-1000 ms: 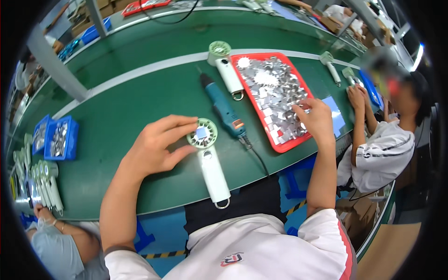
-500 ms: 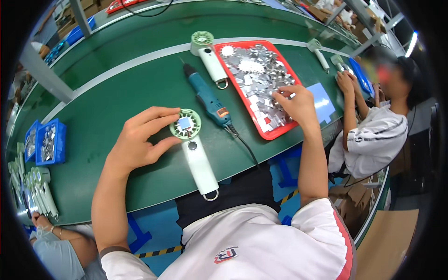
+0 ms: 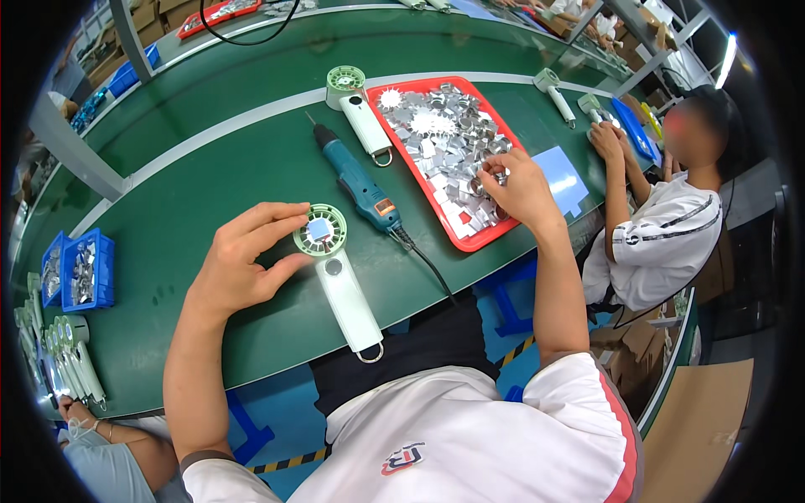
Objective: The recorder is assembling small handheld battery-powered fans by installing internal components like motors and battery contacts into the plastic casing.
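My left hand (image 3: 245,256) grips the round head of a handheld fan (image 3: 350,306) between thumb and fingers. The fan has a white handle with a round button, a metal loop at its end and a pale green ring, and it lies with the handle toward me. A small bluish-silver square (image 3: 319,229) sits at the middle of its head. My right hand (image 3: 521,191) is over a red tray (image 3: 472,245) heaped with small silver metal pieces (image 3: 444,159). Its fingers are curled together at the pile; what they pinch is hard to make out.
A teal electric screwdriver (image 3: 356,180) with a black cable lies between fan and tray. Another fan (image 3: 360,117) stands behind it. A blue sheet (image 3: 558,180) lies right of the tray. Blue bins (image 3: 90,268) and several fans (image 3: 75,352) are at left. Co-workers sit on both sides.
The whole view has shifted slightly. My right hand's fingers have curled a little more among the metal pieces. My left hand keeps its hold on the fan's head.
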A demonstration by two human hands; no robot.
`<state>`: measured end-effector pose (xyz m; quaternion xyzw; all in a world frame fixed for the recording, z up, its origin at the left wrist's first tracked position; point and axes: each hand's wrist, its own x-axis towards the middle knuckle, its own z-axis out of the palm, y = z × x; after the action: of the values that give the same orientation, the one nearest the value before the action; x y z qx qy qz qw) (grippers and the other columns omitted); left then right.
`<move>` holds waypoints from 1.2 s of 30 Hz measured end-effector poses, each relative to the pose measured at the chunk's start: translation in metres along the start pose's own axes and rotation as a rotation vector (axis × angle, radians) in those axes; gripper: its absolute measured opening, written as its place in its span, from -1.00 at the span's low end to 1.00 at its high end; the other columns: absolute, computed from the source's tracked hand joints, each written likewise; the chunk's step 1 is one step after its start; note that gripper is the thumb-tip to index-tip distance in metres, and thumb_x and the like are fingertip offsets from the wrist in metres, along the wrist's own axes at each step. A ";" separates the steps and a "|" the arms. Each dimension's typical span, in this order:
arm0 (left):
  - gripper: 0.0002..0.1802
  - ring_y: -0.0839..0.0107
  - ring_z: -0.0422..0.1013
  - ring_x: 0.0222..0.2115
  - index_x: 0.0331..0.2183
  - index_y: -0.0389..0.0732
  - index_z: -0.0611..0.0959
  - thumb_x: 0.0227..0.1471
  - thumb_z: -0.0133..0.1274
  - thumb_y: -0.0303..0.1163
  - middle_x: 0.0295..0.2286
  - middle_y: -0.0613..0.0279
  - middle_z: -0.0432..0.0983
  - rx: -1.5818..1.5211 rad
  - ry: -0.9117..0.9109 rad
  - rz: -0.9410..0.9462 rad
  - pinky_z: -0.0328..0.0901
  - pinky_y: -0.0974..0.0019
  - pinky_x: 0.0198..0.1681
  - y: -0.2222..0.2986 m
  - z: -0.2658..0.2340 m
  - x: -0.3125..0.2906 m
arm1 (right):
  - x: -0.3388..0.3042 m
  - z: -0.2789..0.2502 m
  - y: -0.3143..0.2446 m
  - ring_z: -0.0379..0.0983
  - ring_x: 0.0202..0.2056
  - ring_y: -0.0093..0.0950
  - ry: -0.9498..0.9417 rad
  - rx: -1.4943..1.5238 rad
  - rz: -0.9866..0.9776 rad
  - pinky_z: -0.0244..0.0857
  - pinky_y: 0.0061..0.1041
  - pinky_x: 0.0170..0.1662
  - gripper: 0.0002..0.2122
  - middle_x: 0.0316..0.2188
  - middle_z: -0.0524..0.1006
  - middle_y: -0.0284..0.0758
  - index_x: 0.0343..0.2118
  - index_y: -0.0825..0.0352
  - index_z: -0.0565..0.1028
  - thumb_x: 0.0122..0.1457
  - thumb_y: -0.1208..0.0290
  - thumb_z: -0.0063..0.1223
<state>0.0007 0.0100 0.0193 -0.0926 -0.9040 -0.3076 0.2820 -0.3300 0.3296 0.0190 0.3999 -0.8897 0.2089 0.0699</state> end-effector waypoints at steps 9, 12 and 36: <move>-0.43 0.07 0.69 -0.02 0.02 -0.30 0.81 -0.10 0.57 -0.50 0.06 0.01 0.73 0.008 -0.005 -0.017 0.58 0.15 0.05 0.002 -0.001 -0.001 | 0.004 -0.013 0.000 0.69 -0.24 -0.30 -0.087 0.057 -0.011 0.59 -0.35 -0.14 -0.73 -0.14 0.69 -0.19 -0.11 0.36 0.75 0.17 0.36 0.47; -0.43 0.06 0.69 -0.01 0.03 -0.30 0.80 -0.09 0.56 -0.50 0.06 0.00 0.73 0.000 -0.007 -0.016 0.58 0.15 0.06 0.002 -0.001 -0.001 | 0.006 -0.009 0.006 0.68 -0.29 -0.31 -0.069 0.048 -0.042 0.58 -0.34 -0.17 -0.71 -0.15 0.69 -0.19 -0.10 0.37 0.75 0.15 0.35 0.47; -0.42 0.02 0.68 0.01 0.06 -0.32 0.79 -0.03 0.56 -0.44 0.06 -0.06 0.73 -0.035 -0.011 -0.032 0.58 0.10 0.08 0.002 -0.003 0.002 | -0.007 0.017 -0.095 0.57 -0.49 -0.67 0.233 0.331 -0.464 0.41 -0.65 -0.44 -0.81 -0.34 0.72 -0.33 -0.11 0.38 0.76 0.23 0.68 0.33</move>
<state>0.0008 0.0102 0.0235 -0.0848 -0.9014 -0.3274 0.2704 -0.2542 0.2707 0.0314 0.5719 -0.7145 0.3736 0.1513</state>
